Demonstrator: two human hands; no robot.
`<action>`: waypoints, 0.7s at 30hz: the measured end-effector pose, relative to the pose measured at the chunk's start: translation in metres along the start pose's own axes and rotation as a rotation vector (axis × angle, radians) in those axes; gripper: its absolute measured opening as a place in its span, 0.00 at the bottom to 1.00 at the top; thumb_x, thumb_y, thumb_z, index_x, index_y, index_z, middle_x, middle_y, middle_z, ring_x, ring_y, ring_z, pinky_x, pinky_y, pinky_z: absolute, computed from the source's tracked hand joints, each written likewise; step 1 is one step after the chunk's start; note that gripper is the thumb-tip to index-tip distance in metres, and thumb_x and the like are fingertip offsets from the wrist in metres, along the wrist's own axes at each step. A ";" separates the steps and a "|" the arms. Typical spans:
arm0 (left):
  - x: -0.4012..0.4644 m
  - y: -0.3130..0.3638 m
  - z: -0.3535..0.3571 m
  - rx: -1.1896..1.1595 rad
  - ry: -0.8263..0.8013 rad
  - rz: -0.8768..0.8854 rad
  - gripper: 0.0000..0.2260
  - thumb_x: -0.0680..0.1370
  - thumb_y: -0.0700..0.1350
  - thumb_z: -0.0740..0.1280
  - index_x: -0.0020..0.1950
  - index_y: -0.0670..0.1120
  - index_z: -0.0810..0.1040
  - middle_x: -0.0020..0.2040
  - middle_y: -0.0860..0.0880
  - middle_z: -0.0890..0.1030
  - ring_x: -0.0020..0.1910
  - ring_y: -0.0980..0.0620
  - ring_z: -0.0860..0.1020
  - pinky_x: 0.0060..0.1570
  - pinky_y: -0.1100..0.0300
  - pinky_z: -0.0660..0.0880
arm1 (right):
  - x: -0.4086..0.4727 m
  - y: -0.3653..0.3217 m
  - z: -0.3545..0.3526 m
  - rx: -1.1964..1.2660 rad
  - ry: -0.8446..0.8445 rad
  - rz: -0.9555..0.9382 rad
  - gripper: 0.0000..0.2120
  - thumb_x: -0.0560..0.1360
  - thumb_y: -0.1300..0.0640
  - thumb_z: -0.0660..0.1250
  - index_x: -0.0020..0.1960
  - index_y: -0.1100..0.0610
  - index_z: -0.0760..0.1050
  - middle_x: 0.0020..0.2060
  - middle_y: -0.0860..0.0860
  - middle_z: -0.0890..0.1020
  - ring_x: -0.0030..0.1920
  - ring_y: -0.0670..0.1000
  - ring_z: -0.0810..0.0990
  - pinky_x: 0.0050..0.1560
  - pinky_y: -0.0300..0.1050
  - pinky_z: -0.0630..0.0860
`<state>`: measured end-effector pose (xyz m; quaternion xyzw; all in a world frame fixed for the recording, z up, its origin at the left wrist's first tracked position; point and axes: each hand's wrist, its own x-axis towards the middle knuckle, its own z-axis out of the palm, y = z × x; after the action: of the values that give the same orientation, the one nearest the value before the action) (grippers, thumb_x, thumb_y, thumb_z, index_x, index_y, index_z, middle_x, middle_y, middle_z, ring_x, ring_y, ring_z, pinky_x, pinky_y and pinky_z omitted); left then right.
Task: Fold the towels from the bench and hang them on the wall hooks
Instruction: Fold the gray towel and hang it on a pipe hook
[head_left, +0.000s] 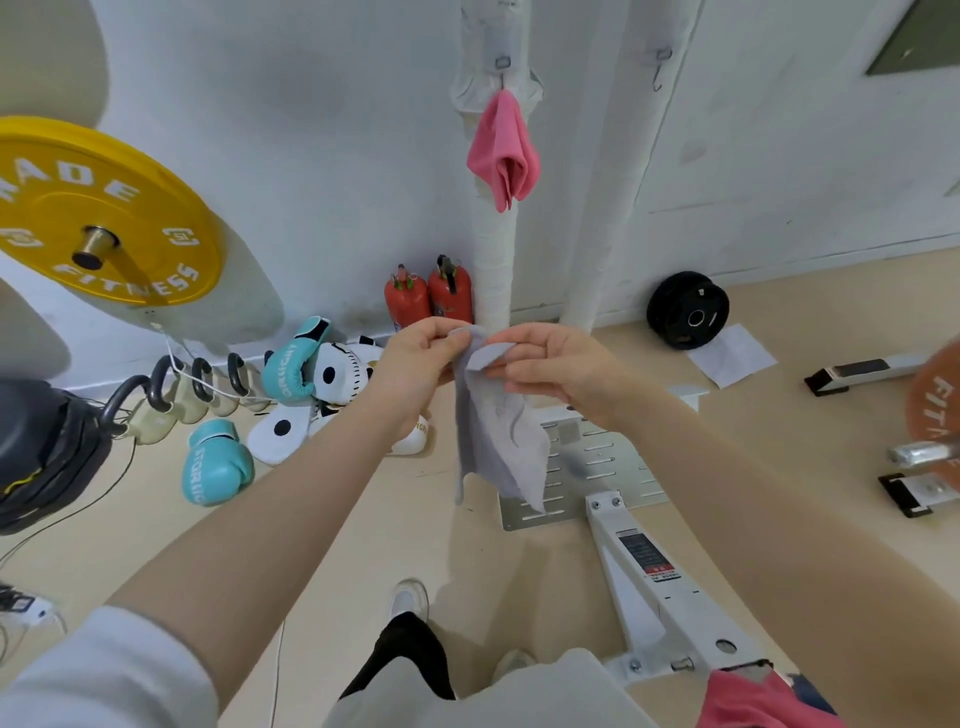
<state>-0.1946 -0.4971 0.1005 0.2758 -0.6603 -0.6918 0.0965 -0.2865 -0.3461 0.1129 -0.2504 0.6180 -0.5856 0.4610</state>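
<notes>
A grey towel hangs down in front of me, held at its top edge. My left hand pinches the top left corner, and my right hand pinches a folded-over flap at the top right. A pink towel hangs from a wall hook on the wrapped white pipe. A second hook to the right of it is bare. Another pink towel lies at the bottom right edge on the bench.
A yellow weight plate juts out at left. Two red extinguishers, boxing gloves and kettlebells sit along the wall. A white bench frame and a black plate lie at right.
</notes>
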 end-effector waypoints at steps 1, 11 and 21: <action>0.003 0.003 0.000 0.005 -0.006 0.013 0.06 0.78 0.41 0.63 0.46 0.48 0.79 0.39 0.50 0.82 0.38 0.55 0.79 0.40 0.66 0.78 | 0.006 -0.006 0.005 -0.124 0.053 -0.035 0.11 0.73 0.67 0.66 0.50 0.54 0.79 0.39 0.49 0.83 0.45 0.43 0.80 0.51 0.35 0.76; 0.021 0.028 -0.025 -0.073 -0.106 0.064 0.06 0.80 0.41 0.61 0.50 0.45 0.78 0.43 0.46 0.80 0.42 0.52 0.78 0.45 0.62 0.76 | 0.060 -0.031 0.037 -0.842 0.515 -0.334 0.07 0.75 0.54 0.65 0.45 0.58 0.77 0.43 0.49 0.71 0.44 0.47 0.69 0.37 0.28 0.62; 0.052 0.029 -0.064 0.040 -0.185 0.085 0.09 0.80 0.43 0.60 0.52 0.45 0.79 0.45 0.43 0.80 0.45 0.47 0.77 0.44 0.56 0.74 | 0.097 -0.039 0.058 -0.892 0.609 -0.250 0.12 0.72 0.51 0.68 0.37 0.58 0.73 0.41 0.54 0.76 0.43 0.52 0.73 0.34 0.35 0.64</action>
<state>-0.2120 -0.5807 0.1173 0.1845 -0.6911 -0.6963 0.0587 -0.2891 -0.4645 0.1293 -0.3123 0.8770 -0.3632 0.0377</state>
